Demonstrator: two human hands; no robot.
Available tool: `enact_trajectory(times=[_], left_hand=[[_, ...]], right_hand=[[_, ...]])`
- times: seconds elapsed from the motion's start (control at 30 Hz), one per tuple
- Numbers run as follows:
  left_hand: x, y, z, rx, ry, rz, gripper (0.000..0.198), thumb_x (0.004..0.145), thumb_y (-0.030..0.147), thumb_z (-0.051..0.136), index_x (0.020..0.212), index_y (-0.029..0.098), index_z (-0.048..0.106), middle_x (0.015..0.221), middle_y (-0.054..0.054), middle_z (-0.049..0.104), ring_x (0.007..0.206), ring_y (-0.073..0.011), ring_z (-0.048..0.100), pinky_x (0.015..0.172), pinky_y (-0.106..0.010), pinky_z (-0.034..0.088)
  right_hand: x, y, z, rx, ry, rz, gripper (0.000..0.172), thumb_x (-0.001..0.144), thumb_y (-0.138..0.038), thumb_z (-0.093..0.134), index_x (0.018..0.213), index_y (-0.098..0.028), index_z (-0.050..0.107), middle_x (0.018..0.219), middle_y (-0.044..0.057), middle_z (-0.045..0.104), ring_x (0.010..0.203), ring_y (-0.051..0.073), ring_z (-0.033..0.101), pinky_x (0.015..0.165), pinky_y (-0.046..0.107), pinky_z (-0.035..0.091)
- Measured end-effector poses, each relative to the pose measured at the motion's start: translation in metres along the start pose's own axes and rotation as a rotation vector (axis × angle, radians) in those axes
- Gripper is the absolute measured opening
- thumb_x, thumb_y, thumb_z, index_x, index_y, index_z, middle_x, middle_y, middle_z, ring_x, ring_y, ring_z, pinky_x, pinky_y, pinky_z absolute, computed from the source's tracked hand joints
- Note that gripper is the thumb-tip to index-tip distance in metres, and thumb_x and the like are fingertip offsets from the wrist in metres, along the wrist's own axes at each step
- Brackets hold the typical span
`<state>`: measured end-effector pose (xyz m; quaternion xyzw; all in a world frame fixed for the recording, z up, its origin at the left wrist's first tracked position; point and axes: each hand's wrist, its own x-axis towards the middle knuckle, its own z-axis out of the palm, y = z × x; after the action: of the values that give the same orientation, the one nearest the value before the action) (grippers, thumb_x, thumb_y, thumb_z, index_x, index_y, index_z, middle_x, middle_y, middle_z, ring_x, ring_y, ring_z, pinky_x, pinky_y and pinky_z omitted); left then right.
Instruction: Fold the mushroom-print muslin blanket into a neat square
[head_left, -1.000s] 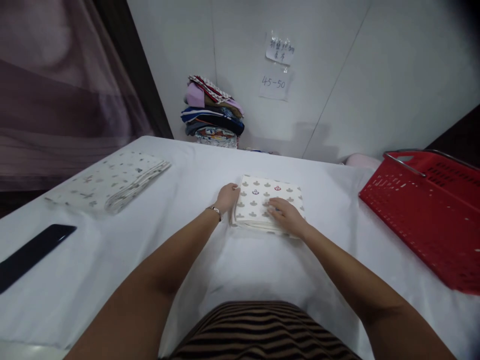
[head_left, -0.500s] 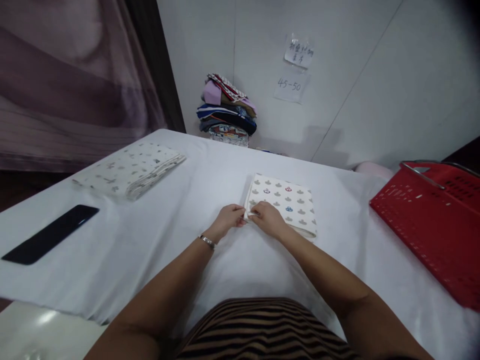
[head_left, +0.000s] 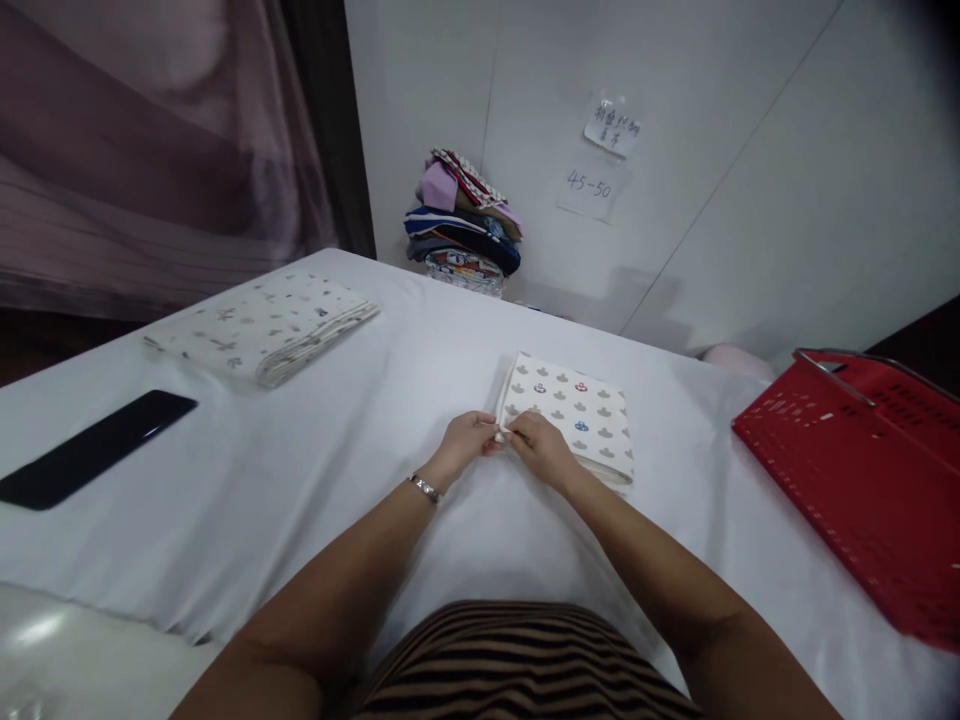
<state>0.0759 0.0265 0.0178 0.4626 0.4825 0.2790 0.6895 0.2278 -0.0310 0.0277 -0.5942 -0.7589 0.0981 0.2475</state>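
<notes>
A folded white cloth (head_left: 592, 405) with grey, red and blue motifs lies on the white-covered table (head_left: 420, 370). My left hand (head_left: 471, 440), with a bracelet at its wrist, pinches the near left corner of this cloth. Close beside it, my right hand (head_left: 541, 448) grips the same corner from the right, thumb and fingers pressed together. That corner is slightly raised and bent between the fingertips. The rest of the cloth lies flat, its layered edge showing along the near side.
Another folded white cloth (head_left: 277, 325) with small prints lies at the far left. Nearer is a dark flat panel (head_left: 97, 445). A red basket (head_left: 847, 470) stands on the right. Against the wall, a stack of folded fabrics (head_left: 465, 225) rises behind the table; paper signs (head_left: 611, 128) hang above.
The camera view has tilted and shifted a little. My right hand has drawn in closer to my left at the cloth's near left corner; both still hold it.
</notes>
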Motion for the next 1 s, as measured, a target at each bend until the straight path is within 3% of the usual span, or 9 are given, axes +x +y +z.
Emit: enact_trajectory(times=[0.27, 0.43, 0.63, 0.73, 0.87, 1.0], left_hand=[[0.002, -0.003, 0.002, 0.039, 0.032, 0.028, 0.024, 0.071, 0.025, 0.066, 0.092, 0.015, 0.061, 0.067, -0.001, 0.067, 0.061, -0.0127, 0.064, 0.056, -0.022, 0.047], [0.006, 0.0, -0.001, 0.062, -0.026, 0.045, 0.018, 0.072, 0.029, 0.064, 0.084, 0.015, 0.061, 0.066, -0.001, 0.067, 0.059, -0.0127, 0.064, 0.055, -0.022, 0.047], [0.028, 0.017, -0.002, 0.268, 0.068, 0.125, 0.021, 0.079, 0.037, 0.058, 0.076, 0.016, 0.06, 0.077, -0.003, 0.069, 0.056, -0.0118, 0.062, 0.051, -0.021, 0.045], [0.043, 0.025, 0.002, 0.404, 0.1, 0.164, 0.025, 0.078, 0.042, 0.06, 0.075, 0.017, 0.06, 0.07, -0.002, 0.067, 0.057, -0.0133, 0.061, 0.052, -0.022, 0.044], [0.057, 0.034, 0.011, 0.686, 0.137, 0.242, 0.032, 0.073, 0.051, 0.064, 0.072, 0.018, 0.061, 0.071, -0.004, 0.068, 0.068, -0.0182, 0.062, 0.058, -0.026, 0.041], [0.062, 0.041, 0.022, 0.804, 0.143, 0.266, 0.026, 0.072, 0.044, 0.066, 0.071, 0.018, 0.062, 0.08, -0.006, 0.07, 0.077, -0.0193, 0.062, 0.063, -0.026, 0.04]], right_hand=[[-0.004, -0.009, 0.005, -0.177, 0.012, -0.024, 0.01, 0.086, -0.027, 0.058, 0.092, -0.02, 0.06, 0.093, 0.007, 0.06, 0.088, 0.021, 0.053, 0.077, 0.032, 0.042], [-0.005, -0.009, 0.008, -0.189, 0.068, -0.001, 0.008, 0.088, -0.021, 0.05, 0.086, -0.021, 0.057, 0.086, 0.005, 0.059, 0.084, 0.02, 0.053, 0.074, 0.031, 0.041], [-0.006, -0.005, 0.01, -0.218, 0.094, -0.061, 0.01, 0.09, -0.023, 0.047, 0.089, -0.02, 0.056, 0.089, 0.007, 0.059, 0.085, 0.021, 0.053, 0.075, 0.031, 0.041], [-0.005, -0.004, 0.012, -0.261, 0.082, -0.073, 0.011, 0.091, -0.023, 0.047, 0.088, -0.02, 0.057, 0.089, 0.007, 0.059, 0.085, 0.021, 0.053, 0.075, 0.032, 0.041], [-0.004, -0.005, 0.013, -0.31, 0.053, -0.09, 0.013, 0.092, -0.022, 0.046, 0.087, -0.019, 0.058, 0.089, 0.008, 0.061, 0.085, 0.021, 0.054, 0.075, 0.032, 0.041], [-0.004, -0.003, 0.016, -0.31, 0.061, -0.109, 0.013, 0.092, -0.022, 0.047, 0.089, -0.018, 0.059, 0.089, 0.007, 0.061, 0.084, 0.021, 0.053, 0.074, 0.032, 0.041]])
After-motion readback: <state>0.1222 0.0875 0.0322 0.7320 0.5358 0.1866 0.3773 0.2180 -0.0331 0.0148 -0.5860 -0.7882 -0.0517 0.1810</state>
